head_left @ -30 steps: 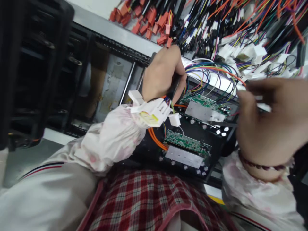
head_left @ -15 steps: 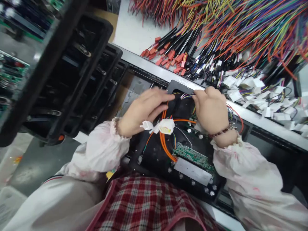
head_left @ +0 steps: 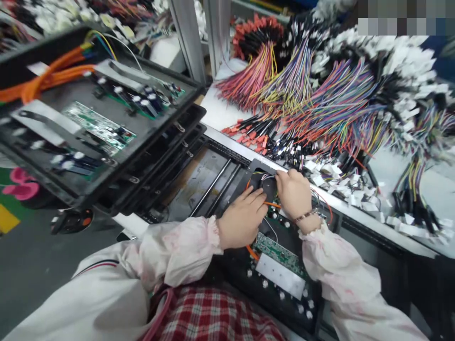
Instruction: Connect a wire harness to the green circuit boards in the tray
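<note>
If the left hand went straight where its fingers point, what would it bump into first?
Probably the right hand, whose fingertips are just ahead and to the side of the left hand. It might brush the thin wires first; depth is hard to tell here.

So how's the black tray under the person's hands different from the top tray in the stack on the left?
The tray under the hands has the left hand and right hand over it; the top tray has no hand on it.
The top tray's orange wires make a big bunch, while the tray under the hands shows only short bits of orange.
Both are dark and hold a green circuit board and a silvery plate.
</note>
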Demonstrator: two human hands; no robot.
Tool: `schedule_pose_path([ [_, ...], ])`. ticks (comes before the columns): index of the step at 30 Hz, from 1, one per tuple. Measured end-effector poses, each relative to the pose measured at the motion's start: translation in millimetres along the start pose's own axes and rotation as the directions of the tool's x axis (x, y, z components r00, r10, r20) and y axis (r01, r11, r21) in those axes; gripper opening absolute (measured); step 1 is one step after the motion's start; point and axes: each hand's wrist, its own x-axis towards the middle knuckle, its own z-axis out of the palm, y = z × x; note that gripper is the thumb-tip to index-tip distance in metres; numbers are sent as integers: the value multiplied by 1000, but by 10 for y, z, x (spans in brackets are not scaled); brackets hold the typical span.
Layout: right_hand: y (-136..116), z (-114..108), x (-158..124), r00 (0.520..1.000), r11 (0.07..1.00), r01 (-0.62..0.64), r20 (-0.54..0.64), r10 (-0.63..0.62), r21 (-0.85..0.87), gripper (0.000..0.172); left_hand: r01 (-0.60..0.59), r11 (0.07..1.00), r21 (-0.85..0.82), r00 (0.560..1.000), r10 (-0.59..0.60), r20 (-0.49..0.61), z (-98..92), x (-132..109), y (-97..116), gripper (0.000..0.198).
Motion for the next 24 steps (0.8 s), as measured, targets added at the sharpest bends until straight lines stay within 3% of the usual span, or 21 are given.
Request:
schedule_pose_path([
  [3, 39, -30, -37, 999, 999, 35, -16, -35, 32, 45, -7, 992, -124, 998, -1, -68, -91, -24, -78, 47],
  [6, 222, -248, -23, 996, 993, 83, -28, -81, 80, 47, 149, 969, -198, 970, -183, -161, -379, 119, -331, 47],
  [8, 396, -506, 91, 995, 992, 88, -47, -84, 85, 48, 344, 926, -156, 905, -371, -207, -601, 356, -608, 43],
  [12, 606, -1020, 655, 997, 998, 55, -57, -55, 1, 46, 550, 827, -115, 802, -561, -205, -811, 1076, -1161, 42],
  [15, 560, -1167, 1239, 999, 997, 49, -19, -50, -57, 43, 650, 756, -79, 728, -649, -222, -710, 1601, -1335, 57],
  [18, 473, -1102, 1847, 998, 994, 50, 27, -48, -99, 38, 705, 706, -62, 662, -687, -300, -505, 1930, -1346, 73],
  [24, 341, -741, 3123, 996, 992, 84, 34, -81, -92, 43, 713, 701, -31, 625, -655, -424, -153, 2086, -1415, 93],
])
